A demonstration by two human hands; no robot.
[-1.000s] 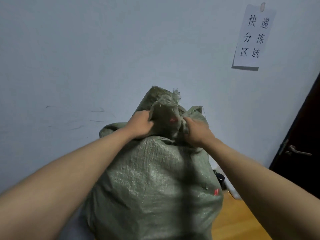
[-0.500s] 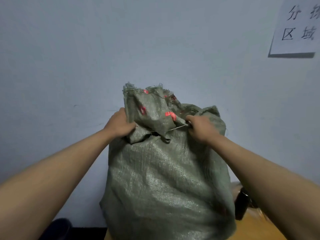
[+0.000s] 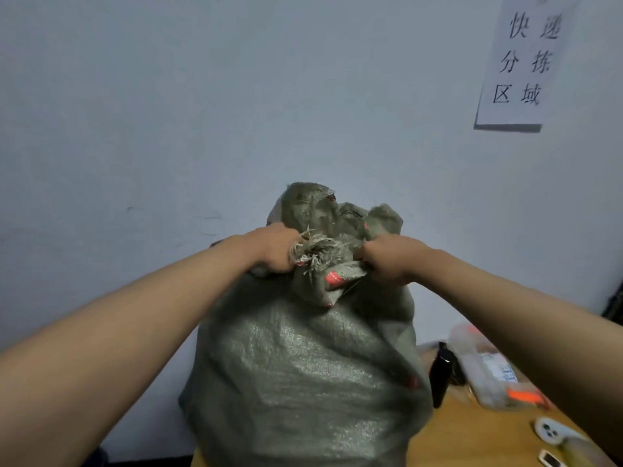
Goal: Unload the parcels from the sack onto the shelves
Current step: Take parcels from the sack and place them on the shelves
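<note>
A green woven sack (image 3: 303, 382) stands upright on the wooden surface (image 3: 488, 443) against a pale wall. Both hands clutch its bunched, frayed neck: the left hand (image 3: 274, 247) curls round the cloth on one side, the right hand (image 3: 387, 259) grips the other. A black bottle (image 3: 442, 375) and plastic-wrapped items (image 3: 488, 372) lie beside it on the right.

Dim, flat, bluish light; wide-angle bending stretches the frame edges, and the lower right corner blurs.
</note>
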